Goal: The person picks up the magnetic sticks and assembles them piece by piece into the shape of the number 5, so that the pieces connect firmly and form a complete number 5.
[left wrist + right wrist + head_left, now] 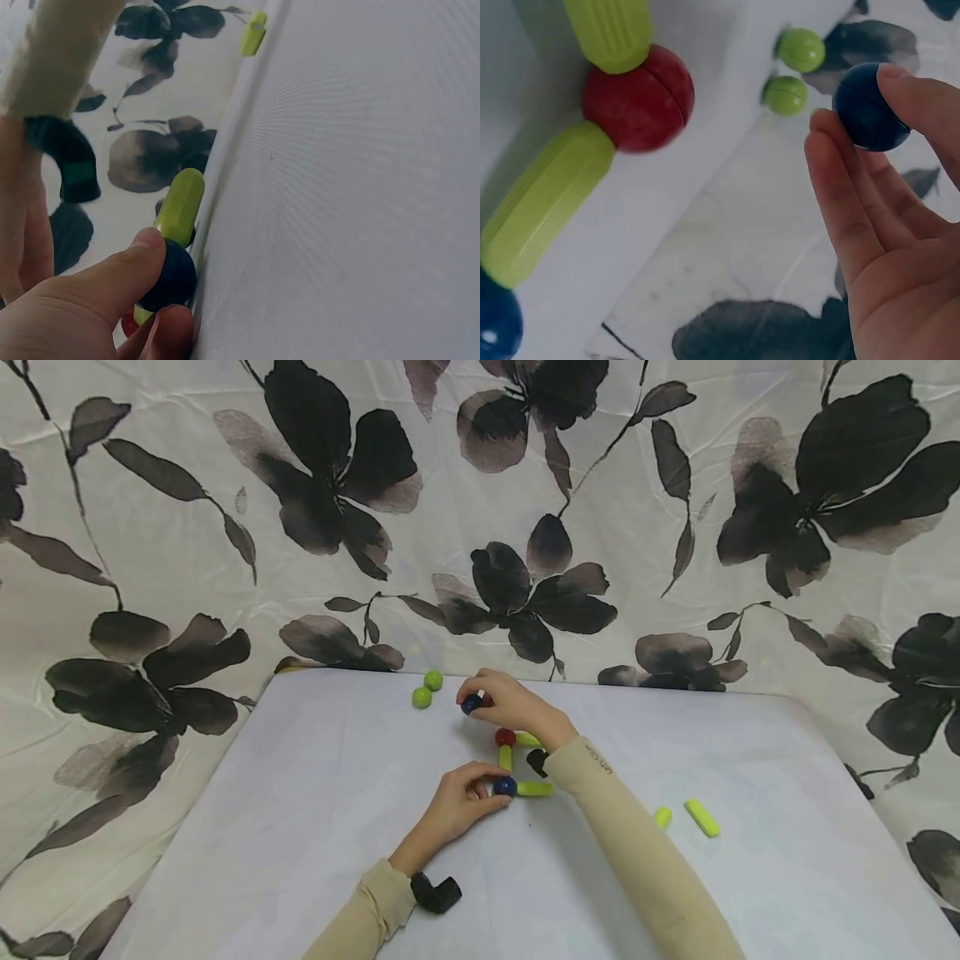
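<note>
My left hand (461,797) pinches a blue ball (171,277) between thumb and fingers. This ball belongs to a joined piece on the table: one yellow-green rod (534,789) sticks out to its right, and another (506,758) links it to a red ball (506,737). A further yellow-green rod (611,34) extends from the red ball, partly covered by my right forearm in the head view. Above and beyond the piece, my right hand (517,703) pinches a separate blue ball (870,106) between thumb and fingertips.
Two light green balls (422,697) (432,680) lie near the table's far edge, left of my right hand. Loose yellow-green rods (702,817) (662,817) are on the right, one partly behind my right sleeve. A flowered cloth (322,577) hangs behind the white table (300,793).
</note>
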Demonstrator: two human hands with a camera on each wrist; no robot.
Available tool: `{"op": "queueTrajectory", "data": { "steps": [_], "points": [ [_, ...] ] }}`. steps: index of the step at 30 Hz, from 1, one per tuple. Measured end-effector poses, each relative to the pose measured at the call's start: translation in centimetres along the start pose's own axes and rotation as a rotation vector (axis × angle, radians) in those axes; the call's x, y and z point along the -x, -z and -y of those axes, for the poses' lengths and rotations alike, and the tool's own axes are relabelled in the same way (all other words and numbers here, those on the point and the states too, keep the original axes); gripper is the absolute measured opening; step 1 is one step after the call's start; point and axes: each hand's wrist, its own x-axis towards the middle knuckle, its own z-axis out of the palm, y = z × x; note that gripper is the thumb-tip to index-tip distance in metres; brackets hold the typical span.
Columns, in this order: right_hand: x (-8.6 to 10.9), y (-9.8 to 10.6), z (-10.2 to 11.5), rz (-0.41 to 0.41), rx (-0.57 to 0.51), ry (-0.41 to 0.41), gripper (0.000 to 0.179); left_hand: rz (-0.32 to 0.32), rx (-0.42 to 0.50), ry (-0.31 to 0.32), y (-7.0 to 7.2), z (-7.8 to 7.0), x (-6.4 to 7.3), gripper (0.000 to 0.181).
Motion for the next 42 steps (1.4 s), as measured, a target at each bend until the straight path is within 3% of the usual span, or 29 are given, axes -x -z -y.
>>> {"op": "queueTrajectory", "data": {
  "steps": [7,13,19,25,28,32,37,42],
  "points": [
    [4.2,1.7,0.7,-0.109,-0.005,0.021,0.033,0.002,-0.014,0.047,0.0,0.2,0.0,0.034],
    [8.4,2.6,0.6,-0.292,-0.051,0.011,0.035,0.004,-0.013,0.032,-0.1,0.4,0.0,0.034],
    [12.5,2.6,0.3,-0.476,-0.107,-0.095,0.037,0.0,-0.022,0.04,-0.2,0.3,0.0,0.033],
    [15.3,1.4,-0.5,-0.599,-0.266,-0.25,0.038,0.0,-0.019,0.054,-0.2,0.0,0.0,0.033],
    [15.9,0.5,-1.1,-0.616,-0.373,-0.32,0.04,-0.005,-0.017,0.054,-0.2,0.0,-0.1,0.033],
    [16.2,-1.0,-2.0,-0.577,-0.494,-0.395,0.042,-0.002,-0.013,0.055,-0.1,0.1,-0.1,0.033],
    [16.4,-2.3,-2.9,-0.498,-0.555,-0.471,0.042,-0.004,-0.01,0.057,-0.1,0.1,0.0,0.034],
    [16.5,-2.8,-3.7,-0.435,-0.584,-0.498,0.044,-0.006,-0.015,0.054,-0.1,0.1,0.0,0.034]
  ]
}}
